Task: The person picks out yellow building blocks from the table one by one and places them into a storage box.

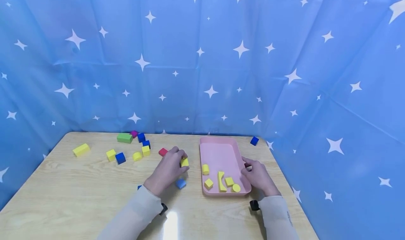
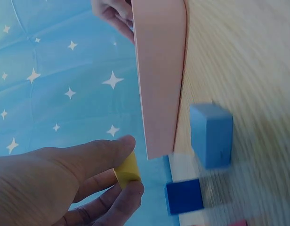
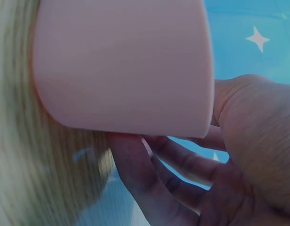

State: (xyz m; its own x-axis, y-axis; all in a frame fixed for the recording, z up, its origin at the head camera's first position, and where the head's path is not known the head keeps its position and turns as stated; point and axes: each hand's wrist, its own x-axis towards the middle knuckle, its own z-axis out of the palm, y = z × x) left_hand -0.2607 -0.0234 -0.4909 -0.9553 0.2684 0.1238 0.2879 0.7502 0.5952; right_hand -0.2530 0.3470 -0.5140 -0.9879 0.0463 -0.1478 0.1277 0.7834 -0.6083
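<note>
The tray (image 1: 219,154) (five blocks (image 1: 229,181) inside) sits on the table (image 1: 79,198), right of most loose blocks (image 1: 120,158).

Looks like a makeshift lab-type recording booth; building type can't be told. Blue star-print curtain (image 1: 190,32) closes in the back and sides of one light wood-grain table (image 1: 79,198). Black unit (image 1: 254,205) at the right wrist also suggests a capture setup.

Head view forward and down over table (image 1: 63,198), wrist views close up (both sharing pink tray (image 2: 161,70))
</note>
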